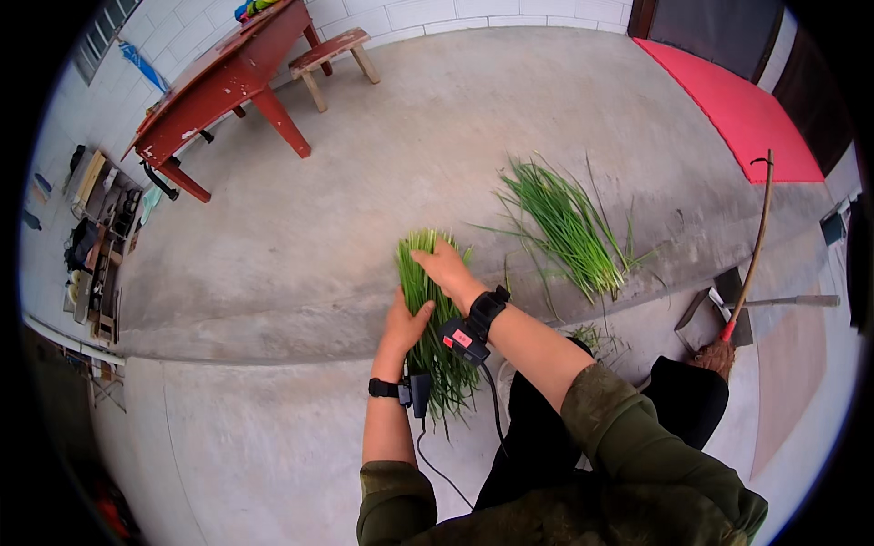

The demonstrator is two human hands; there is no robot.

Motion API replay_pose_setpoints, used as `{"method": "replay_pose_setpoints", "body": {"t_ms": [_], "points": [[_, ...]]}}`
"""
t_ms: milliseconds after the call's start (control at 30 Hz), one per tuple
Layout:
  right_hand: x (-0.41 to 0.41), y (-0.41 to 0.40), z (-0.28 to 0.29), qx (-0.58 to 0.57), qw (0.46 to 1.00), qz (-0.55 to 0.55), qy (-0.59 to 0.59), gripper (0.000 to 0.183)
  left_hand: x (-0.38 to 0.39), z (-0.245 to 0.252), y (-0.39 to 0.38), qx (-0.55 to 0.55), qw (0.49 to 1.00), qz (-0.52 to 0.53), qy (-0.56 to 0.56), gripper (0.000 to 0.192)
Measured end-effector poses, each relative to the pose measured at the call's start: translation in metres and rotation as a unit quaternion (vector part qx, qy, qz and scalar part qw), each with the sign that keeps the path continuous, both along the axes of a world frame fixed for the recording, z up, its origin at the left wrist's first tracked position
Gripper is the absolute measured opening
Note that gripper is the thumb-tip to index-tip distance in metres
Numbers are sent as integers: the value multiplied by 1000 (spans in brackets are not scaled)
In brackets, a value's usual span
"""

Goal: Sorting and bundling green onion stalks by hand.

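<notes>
A thick bunch of long green chives (418,281) is held between my two hands, over the front edge of the raised concrete floor. Its pale stem ends point away from me and the dark leaf tips hang towards me. My left hand (404,326) grips the bunch's left side near the middle, thumb across the front. Higher up, my right hand (445,267) wraps the right side close to the stem ends. Its fingertips are partly hidden by the stems. To the right, a second loose pile of chives (563,222) lies on the concrete, with stray blades around it.
A broom (715,356) and a dustpan (736,300) are at the right, below the step edge. A red mat (744,102) lies by the doorway. At the back left are a red wooden table (225,92) and bench (331,52). A cluttered shoe rack (102,263) lines the left.
</notes>
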State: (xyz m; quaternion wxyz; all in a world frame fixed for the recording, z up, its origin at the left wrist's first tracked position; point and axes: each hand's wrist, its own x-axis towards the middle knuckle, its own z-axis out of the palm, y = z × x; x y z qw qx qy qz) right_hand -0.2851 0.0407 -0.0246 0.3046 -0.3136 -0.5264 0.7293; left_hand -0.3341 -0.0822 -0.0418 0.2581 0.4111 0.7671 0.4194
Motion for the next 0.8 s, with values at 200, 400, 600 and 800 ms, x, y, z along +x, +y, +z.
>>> {"method": "replay_pose_setpoints", "body": {"t_ms": [200, 400, 600, 800], "points": [[-2, -9, 13, 139, 983, 56, -110, 33, -21, -17, -29, -16, 997, 73, 23, 61], [6, 2, 6, 316, 933, 17, -170, 35, -32, -7, -48, -6, 984, 104, -143, 57], [14, 2, -5, 148, 981, -30, -119, 32, -37, -15, -56, 17, 980, 115, -161, 57], [30, -4, -12, 131, 977, 7, -166, 24, -22, -1, -50, 30, 994, 107, -4, 48]]}}
